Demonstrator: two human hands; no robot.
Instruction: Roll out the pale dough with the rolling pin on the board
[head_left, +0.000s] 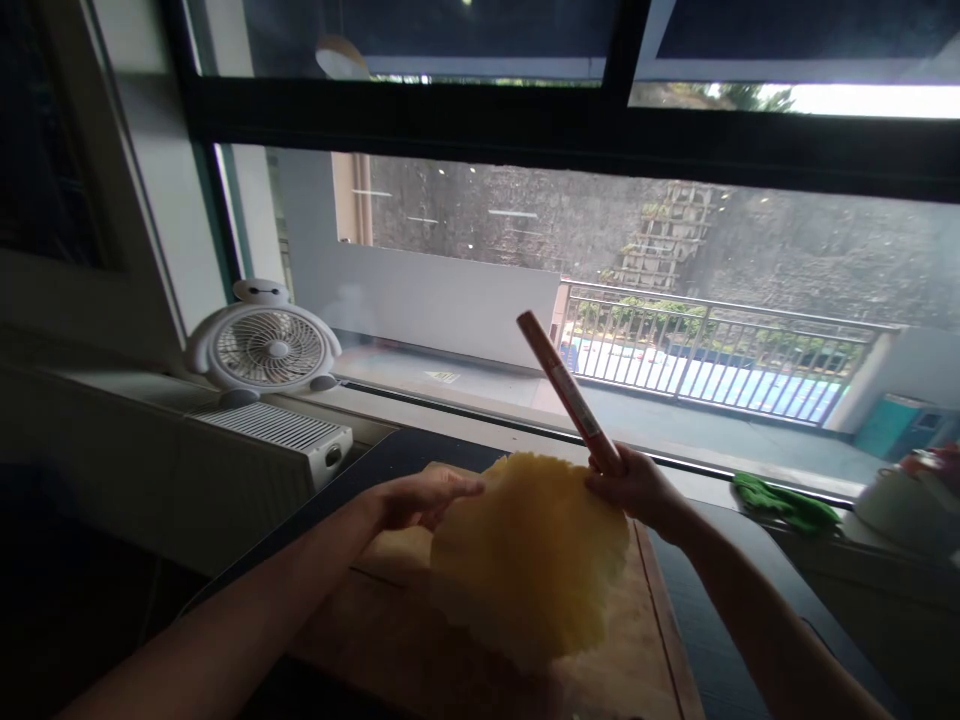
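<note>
A thin, round yellow dough sheet with a ragged edge hangs raised above a wooden board. Its left edge is pinched between the thumb and fingers of my left hand. My right hand is closed around the lower end of a slim wooden rolling pin, which tilts up to the left and carries a label. The fingers of that hand also meet the sheet's upper right edge. Behind my left hand lies a paler flat patch on the board, its kind unclear.
The board rests on a dark table against a large window. A white fan stands at the left over a radiator. On the sill at the right lie a green cloth and a pale rounded container.
</note>
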